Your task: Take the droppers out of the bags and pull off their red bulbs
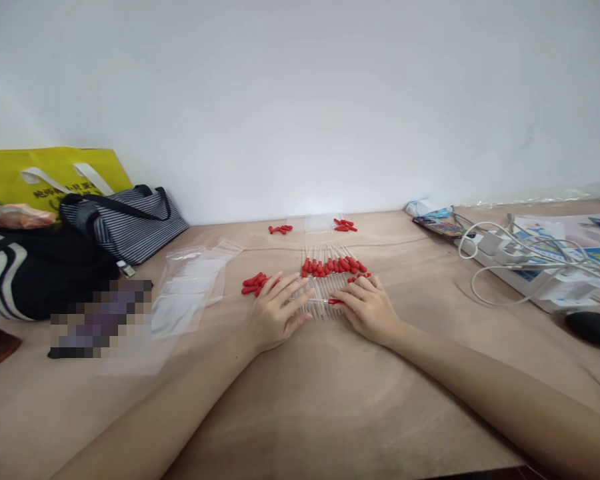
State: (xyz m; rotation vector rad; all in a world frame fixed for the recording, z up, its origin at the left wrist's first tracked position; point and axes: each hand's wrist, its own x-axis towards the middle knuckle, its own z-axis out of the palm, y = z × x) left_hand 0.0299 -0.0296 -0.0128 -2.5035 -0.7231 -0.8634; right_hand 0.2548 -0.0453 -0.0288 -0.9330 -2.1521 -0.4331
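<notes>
A clear glass dropper tube [319, 303] lies crosswise between my hands, a red rubber bulb [335, 302] at its right end. My right hand [373, 308] pinches the bulb end. Around the tube's left end are the fingers and thumb of my left hand [279, 315], which partly hide it. Beneath spreads a row of bare glass tubes [323, 288]. Just behind them, several droppers with red bulbs [330, 266] lie side by side, tubes pointing away. Loose red bulbs [253, 283] sit by my left fingers; a few more are partly covered by my right hand.
Farther back lie more red bulbs [280, 229] and a bulb cluster [345, 225] beside clear tubes. Plastic bags [185, 287] lie left, before a striped bag [130, 223] and yellow bag [10, 173]. At right are white cables [480, 280], chargers and a black mouse [593, 329].
</notes>
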